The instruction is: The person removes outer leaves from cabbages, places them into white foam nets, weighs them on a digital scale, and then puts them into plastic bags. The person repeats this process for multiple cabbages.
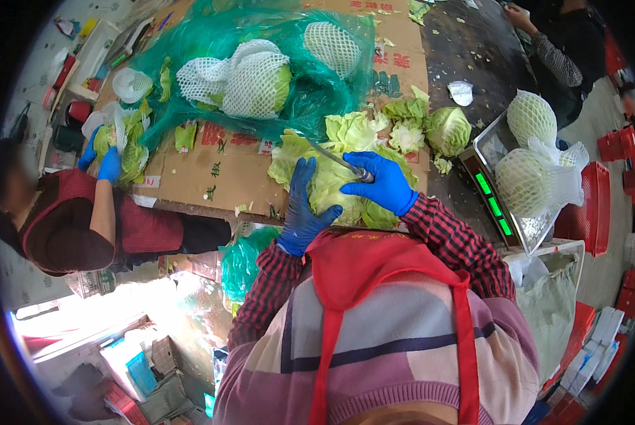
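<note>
A cabbage (pixel 328 183) with loose outer leaves lies at the table's front edge, right before me. My left hand (pixel 304 204), in a blue glove, rests against its left side with thumb and fingers spread around it. In my blue-gloved right hand (pixel 384 180) is a knife (pixel 333 154), its blade slanting up and left over the cabbage. Pale cut leaves (pixel 354 130) lie just behind. A trimmed cabbage (pixel 447 131) sits to the right of them. Cabbages in white foam netting (pixel 259 79) lie on a green plastic bag (pixel 211 37) at the back.
A digital scale (pixel 490 196) at the right carries several foam-netted cabbages (pixel 530 175). Cardboard (pixel 232 180) covers much of the table. At the left, a co-worker's blue-gloved hands (pixel 107 162) hold another cabbage (pixel 132 141). Another person's arm (pixel 556 58) is at the far right. Red crates (pixel 594 212) stand beyond the scale.
</note>
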### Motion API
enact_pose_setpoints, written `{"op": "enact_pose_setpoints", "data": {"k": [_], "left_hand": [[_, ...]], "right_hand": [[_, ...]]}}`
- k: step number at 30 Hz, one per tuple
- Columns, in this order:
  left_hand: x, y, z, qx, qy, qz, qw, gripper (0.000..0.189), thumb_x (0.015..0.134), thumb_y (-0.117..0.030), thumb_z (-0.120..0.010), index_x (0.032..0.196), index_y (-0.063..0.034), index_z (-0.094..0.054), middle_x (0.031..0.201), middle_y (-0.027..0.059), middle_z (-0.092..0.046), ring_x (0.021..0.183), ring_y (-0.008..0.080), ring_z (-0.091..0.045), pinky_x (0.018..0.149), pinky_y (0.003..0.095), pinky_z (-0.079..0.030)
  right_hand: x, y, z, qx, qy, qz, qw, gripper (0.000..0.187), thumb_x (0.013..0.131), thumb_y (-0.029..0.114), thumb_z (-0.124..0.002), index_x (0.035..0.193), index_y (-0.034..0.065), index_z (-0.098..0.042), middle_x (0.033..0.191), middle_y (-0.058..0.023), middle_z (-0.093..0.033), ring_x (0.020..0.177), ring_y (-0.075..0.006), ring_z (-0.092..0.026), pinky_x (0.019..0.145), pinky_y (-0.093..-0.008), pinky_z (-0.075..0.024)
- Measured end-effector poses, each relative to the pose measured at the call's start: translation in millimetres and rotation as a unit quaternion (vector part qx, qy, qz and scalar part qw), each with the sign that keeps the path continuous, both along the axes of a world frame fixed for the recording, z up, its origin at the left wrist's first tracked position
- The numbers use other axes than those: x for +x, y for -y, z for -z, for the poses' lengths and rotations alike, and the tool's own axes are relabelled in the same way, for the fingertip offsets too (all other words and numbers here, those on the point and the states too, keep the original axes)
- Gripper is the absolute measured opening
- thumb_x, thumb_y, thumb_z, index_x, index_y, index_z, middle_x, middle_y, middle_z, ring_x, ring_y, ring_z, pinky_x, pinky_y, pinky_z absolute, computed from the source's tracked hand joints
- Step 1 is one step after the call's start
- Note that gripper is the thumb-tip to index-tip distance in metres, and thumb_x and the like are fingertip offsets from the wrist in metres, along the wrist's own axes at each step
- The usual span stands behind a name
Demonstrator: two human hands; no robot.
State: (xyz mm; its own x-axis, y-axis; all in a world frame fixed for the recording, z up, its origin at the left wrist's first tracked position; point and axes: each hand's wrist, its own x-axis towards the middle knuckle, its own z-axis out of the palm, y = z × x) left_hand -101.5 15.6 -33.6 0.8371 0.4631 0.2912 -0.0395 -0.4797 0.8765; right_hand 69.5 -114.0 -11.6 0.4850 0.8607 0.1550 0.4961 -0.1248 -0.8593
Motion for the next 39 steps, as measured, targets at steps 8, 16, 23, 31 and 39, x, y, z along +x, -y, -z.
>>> {"op": "enact_pose_setpoints", "data": {"k": [8, 16, 23, 31, 39], "left_hand": [[2, 14, -17, 0.027, -0.034, -0.012, 0.999, 0.115, 0.064, -0.029, -0.082, 0.146, -0.0013, -0.007, 0.15, 0.0186, -0.015, 0.138, 0.0332, -0.019, 0.111, 0.0395, -0.02], [-6, 11, -14, -0.024, -0.013, -0.014, 1.0, 0.111, 0.064, -0.028, -0.081, 0.146, -0.001, -0.011, 0.15, 0.0167, -0.02, 0.137, 0.03, -0.023, 0.11, 0.0388, -0.023], [2, -14, 2, -0.1, 0.011, 0.002, 0.995, 0.095, 0.071, -0.013, -0.077, 0.144, 0.0001, -0.018, 0.148, 0.0147, -0.025, 0.135, 0.0244, -0.027, 0.11, 0.0363, -0.024], [9, -13, 2, -0.123, 0.002, 0.009, 0.992, 0.092, 0.071, -0.008, -0.075, 0.144, -0.0002, -0.019, 0.148, 0.0143, -0.025, 0.135, 0.0255, -0.028, 0.11, 0.037, -0.024], [-22, -8, 6, -0.148, 0.052, 0.037, 0.987, 0.102, 0.069, -0.029, -0.078, 0.145, -0.0021, -0.017, 0.151, 0.0134, -0.019, 0.138, 0.026, -0.021, 0.112, 0.0389, -0.021]], "right_hand": [[-2, 23, 18, 0.014, 0.221, 0.006, 0.975, 0.021, 0.077, 0.019, -0.068, 0.097, 0.0105, -0.065, 0.099, -0.0104, -0.063, 0.076, -0.0299, -0.063, 0.065, -0.0353, -0.0509], [37, 29, 11, -0.024, 0.044, 0.214, 0.976, 0.043, 0.074, 0.032, -0.074, 0.11, 0.0115, -0.063, 0.095, -0.0099, -0.062, 0.071, -0.0246, -0.061, 0.063, -0.0345, -0.0494], [-14, 20, 14, -0.034, 0.081, 0.025, 0.996, 0.061, 0.071, 0.031, -0.078, 0.123, 0.0079, -0.055, 0.087, -0.01, -0.059, 0.066, -0.0201, -0.059, 0.06, -0.0292, -0.0475], [-6, 19, 18, -0.055, 0.304, 0.014, 0.951, 0.026, 0.079, 0.03, -0.064, 0.095, 0.01, -0.06, 0.077, -0.0098, -0.062, 0.064, -0.0297, -0.061, 0.054, -0.0411, -0.0463], [75, 3, 11, -0.026, 0.117, 0.335, 0.935, 0.036, 0.079, 0.031, -0.069, 0.107, 0.0084, -0.064, 0.084, -0.013, -0.066, 0.078, -0.0254, -0.065, 0.068, -0.0363, -0.0512]]}}
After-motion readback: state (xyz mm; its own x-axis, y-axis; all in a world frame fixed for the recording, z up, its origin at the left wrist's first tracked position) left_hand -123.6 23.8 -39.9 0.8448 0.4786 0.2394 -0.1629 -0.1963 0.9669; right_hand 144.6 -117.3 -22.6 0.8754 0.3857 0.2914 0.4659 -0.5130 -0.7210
